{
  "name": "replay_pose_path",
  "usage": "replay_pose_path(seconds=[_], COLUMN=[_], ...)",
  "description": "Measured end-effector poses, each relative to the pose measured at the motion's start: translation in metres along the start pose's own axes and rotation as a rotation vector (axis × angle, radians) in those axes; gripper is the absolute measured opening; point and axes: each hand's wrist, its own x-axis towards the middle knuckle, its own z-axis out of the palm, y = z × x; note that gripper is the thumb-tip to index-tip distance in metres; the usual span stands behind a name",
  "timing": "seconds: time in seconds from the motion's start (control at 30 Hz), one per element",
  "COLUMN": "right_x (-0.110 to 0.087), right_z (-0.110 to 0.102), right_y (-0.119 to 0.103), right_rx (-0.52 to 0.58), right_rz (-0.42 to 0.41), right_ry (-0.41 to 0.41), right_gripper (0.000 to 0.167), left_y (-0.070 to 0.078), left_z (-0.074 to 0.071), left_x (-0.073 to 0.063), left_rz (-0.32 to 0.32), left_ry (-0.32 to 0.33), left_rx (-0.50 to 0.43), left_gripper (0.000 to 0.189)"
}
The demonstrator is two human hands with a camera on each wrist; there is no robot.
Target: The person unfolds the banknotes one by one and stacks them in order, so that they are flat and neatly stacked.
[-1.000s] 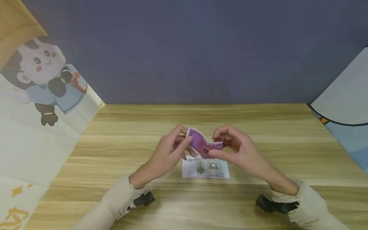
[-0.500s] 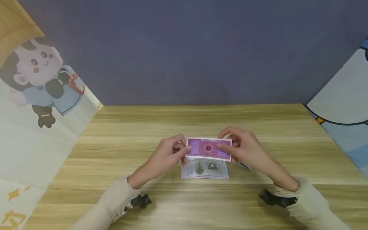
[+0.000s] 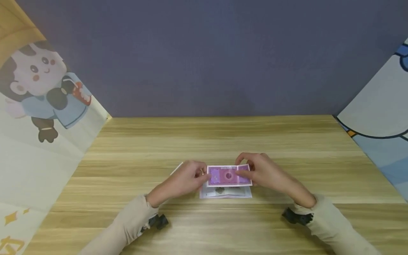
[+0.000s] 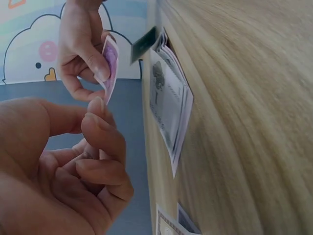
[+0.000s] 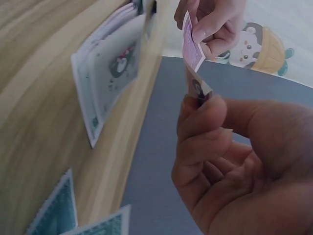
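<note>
purple banknote [image 3: 228, 176] held flat just above the stack of banknotes [image 3: 225, 192] on the wooden table [image 3: 287, 141] | long axis left-right | left hand [image 3: 186, 179] pinches left end, right hand [image 3: 266, 172] pinches right end, both equally near

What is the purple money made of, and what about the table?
The purple note looks like thin matte printed paper: it shows edge-on as a thin sheet between both hands. The table looks like wood or wood-look laminate, with light streaky grain and a smooth finish.
</note>
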Motion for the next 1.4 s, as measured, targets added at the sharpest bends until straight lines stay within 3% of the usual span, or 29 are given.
replay_pose_path(seconds=[0.1, 0.27, 0.67, 0.8, 0.9, 1.07, 1.17, 1.27, 1.4], right_x=[-0.001, -0.006, -0.002, -0.003, -0.005, -0.007, -0.005, -0.004, -0.005], right_z=[0.005, 0.012, 0.028, 0.03, 0.031, 0.036, 0.04, 0.043, 0.044], right_y=[0.003, 0.008, 0.012, 0.008, 0.004, -0.001, 0.0, 0.003, 0.003], right_rx=[-0.022, -0.08, -0.174, -0.227, -0.337, -0.479, -0.477, -0.461, -0.469], right_rz=[-0.001, -0.007, -0.047, -0.042, -0.031, -0.071, -0.131, -0.157, -0.159], right_ry=[-0.049, -0.111, -0.115, -0.096, -0.039, 0.052, 0.066, 0.057, 0.05], right_gripper=[0.014, 0.019, 0.019, 0.022, 0.028, 0.025, 0.014, 0.013, 0.013], left_y=[-0.003, -0.007, -0.015, -0.016, -0.016, -0.016, -0.016, -0.017, -0.018], left_z=[0.003, 0.01, 0.018, 0.017, 0.018, 0.02, 0.022, 0.024, 0.024], left_x=[-0.001, -0.001, -0.002, -0.002, -0.001, 0.0, 0.0, 0.001, 0.0], left_rz=[-0.029, -0.077, -0.148, -0.12, -0.083, -0.024, 0.034, 0.077, 0.08], left_ry=[-0.036, -0.123, -0.185, -0.161, -0.124, -0.1, -0.129, -0.154, -0.16], left_rx=[0.031, -0.035, -0.029, 0.055, 0.138, 0.226, 0.231, 0.217, 0.174], left_gripper=[0.019, 0.018, 0.017, 0.022, 0.027, 0.016, 0.006, 0.008, 0.007])
